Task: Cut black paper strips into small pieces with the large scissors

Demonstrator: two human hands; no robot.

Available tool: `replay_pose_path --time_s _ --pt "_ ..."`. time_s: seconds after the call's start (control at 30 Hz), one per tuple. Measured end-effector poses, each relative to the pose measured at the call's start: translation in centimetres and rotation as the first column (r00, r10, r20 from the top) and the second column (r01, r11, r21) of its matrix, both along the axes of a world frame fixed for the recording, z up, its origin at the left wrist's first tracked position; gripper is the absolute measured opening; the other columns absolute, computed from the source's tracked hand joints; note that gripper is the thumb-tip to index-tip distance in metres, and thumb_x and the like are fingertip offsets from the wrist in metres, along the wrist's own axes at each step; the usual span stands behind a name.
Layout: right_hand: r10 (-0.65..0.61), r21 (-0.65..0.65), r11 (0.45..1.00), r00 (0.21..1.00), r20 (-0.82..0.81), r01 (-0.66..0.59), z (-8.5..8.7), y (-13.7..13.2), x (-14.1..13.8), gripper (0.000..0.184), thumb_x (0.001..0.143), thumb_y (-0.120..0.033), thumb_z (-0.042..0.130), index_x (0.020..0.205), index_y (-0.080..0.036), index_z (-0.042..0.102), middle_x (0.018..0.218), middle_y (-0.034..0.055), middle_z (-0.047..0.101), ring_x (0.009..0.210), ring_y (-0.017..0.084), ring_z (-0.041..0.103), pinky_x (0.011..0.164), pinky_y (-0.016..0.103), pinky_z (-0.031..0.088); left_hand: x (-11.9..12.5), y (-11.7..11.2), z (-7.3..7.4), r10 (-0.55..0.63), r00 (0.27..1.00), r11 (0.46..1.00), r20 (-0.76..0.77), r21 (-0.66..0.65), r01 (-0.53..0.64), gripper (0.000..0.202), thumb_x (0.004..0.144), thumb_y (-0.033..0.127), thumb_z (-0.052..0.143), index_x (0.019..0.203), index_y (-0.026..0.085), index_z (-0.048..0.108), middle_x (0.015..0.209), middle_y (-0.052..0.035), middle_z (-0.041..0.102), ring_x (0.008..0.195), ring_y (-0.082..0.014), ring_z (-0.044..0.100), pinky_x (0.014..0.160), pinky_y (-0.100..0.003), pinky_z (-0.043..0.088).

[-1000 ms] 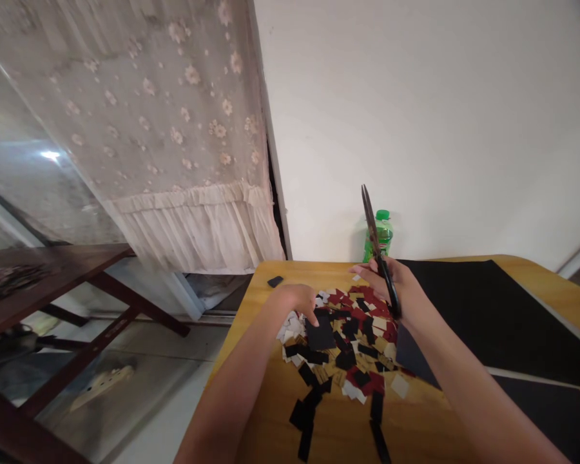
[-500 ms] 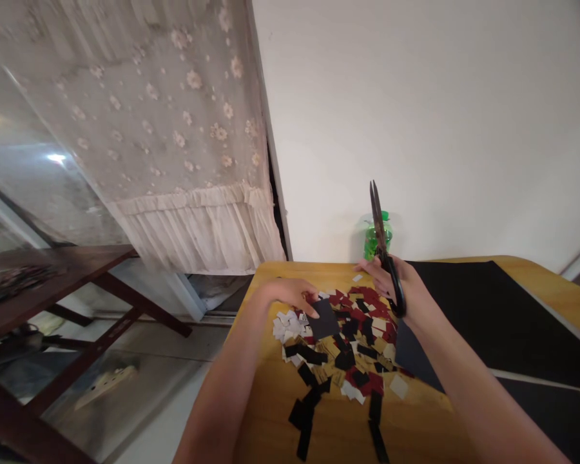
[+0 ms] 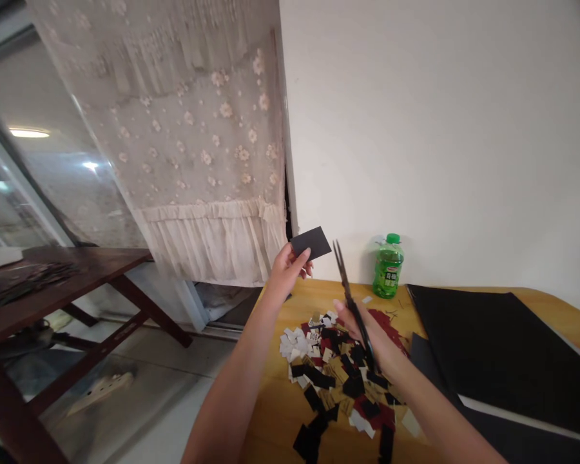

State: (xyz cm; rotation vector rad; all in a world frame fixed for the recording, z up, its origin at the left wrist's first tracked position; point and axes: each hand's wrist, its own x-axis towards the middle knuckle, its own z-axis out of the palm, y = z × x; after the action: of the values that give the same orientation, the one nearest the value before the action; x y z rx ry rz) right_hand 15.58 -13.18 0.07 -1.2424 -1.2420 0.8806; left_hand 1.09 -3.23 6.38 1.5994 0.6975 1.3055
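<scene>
Pinched between the thumb and fingers of my left hand [image 3: 292, 263] is a small black piece of paper [image 3: 314, 242], raised above the far edge of the table. My right hand [image 3: 362, 325] is closed round the handles of a pair of scissors [image 3: 347, 290]. Their dark blades point up, slightly parted, just right of the black paper and apart from it. Below both hands lies a heap of cut paper pieces [image 3: 336, 374] in black, white, red and tan; my right hand and forearm hide part of it.
A green bottle [image 3: 387, 270] stands by the wall at the back of the wooden table [image 3: 270, 425]. Large black sheets [image 3: 502, 348] lie on the right. A lace curtain [image 3: 207, 148] hangs at the left, beside a dark red table [image 3: 91, 277].
My left hand has lifted the black piece of paper off the heap, up and away. My right hand has moved left and lower with the scissors. The view has shifted slightly.
</scene>
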Motion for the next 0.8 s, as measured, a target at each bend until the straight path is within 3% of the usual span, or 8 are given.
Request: replay_pose_path --time_s 0.17,0.33,0.43,0.6,0.8 --pt "0.108 -0.051 0.993 0.993 0.049 -0.105 -0.2 -0.5 -1.2 0.039 0.070 -0.059 0.060 0.074 -0.022 0.052 0.076 0.0021 0.058 0.078 0.024 0.055 0.076 0.036 0.043 0.2 -0.3 -0.3 -0.107 0.991 0.994 -0.080 0.006 0.108 0.033 0.077 0.049 0.058 0.079 0.018 0.047 0.058 0.0038 0.054 0.049 -0.0079 0.053 0.049 -0.021 0.041" --pt "0.129 -0.057 0.990 0.991 -0.016 -0.130 -0.5 -0.5 -0.9 0.048 0.072 -0.065 0.054 0.093 -0.022 0.056 0.088 0.0056 0.063 0.091 0.028 0.057 0.079 0.039 0.043 0.7 -1.0 -0.4 -0.211 0.966 0.977 -0.151 -0.014 0.211 0.032 0.078 0.048 0.057 0.079 0.017 0.047 0.058 0.0032 0.055 0.051 -0.0093 0.056 0.050 -0.022 0.044" --pt "0.112 -0.073 0.991 0.994 -0.004 -0.112 -0.2 -0.7 -0.8 0.050 0.072 -0.064 0.054 0.099 -0.021 0.056 0.090 0.0063 0.064 0.092 0.029 0.057 0.077 0.038 0.043 1.0 -1.4 -0.3 -0.222 0.966 0.975 -0.130 -0.017 0.222 0.033 0.077 0.049 0.057 0.082 0.017 0.048 0.061 0.0021 0.057 0.053 -0.0107 0.058 0.052 -0.024 0.047" --pt "0.104 -0.052 0.993 0.995 0.007 -0.104 -0.1 -0.8 -0.9 0.050 0.071 -0.068 0.051 0.089 -0.021 0.058 0.079 0.0037 0.062 0.083 0.026 0.057 0.071 0.036 0.043 1.1 -1.6 -0.2 -0.204 0.973 0.979 -0.106 0.003 0.205 0.034 0.076 0.049 0.059 0.084 0.017 0.050 0.065 0.0019 0.058 0.055 -0.0111 0.059 0.056 -0.026 0.050" --pt "0.115 -0.064 0.991 0.993 0.008 -0.114 -0.7 -0.6 -0.8 0.048 0.073 -0.068 0.050 0.086 -0.022 0.057 0.080 0.0034 0.061 0.077 0.024 0.056 0.071 0.034 0.043 1.2 -1.8 -0.1 -0.192 0.977 0.981 -0.087 0.014 0.194 0.033 0.077 0.047 0.059 0.086 0.017 0.051 0.066 0.0016 0.059 0.056 -0.0113 0.059 0.059 -0.027 0.052"
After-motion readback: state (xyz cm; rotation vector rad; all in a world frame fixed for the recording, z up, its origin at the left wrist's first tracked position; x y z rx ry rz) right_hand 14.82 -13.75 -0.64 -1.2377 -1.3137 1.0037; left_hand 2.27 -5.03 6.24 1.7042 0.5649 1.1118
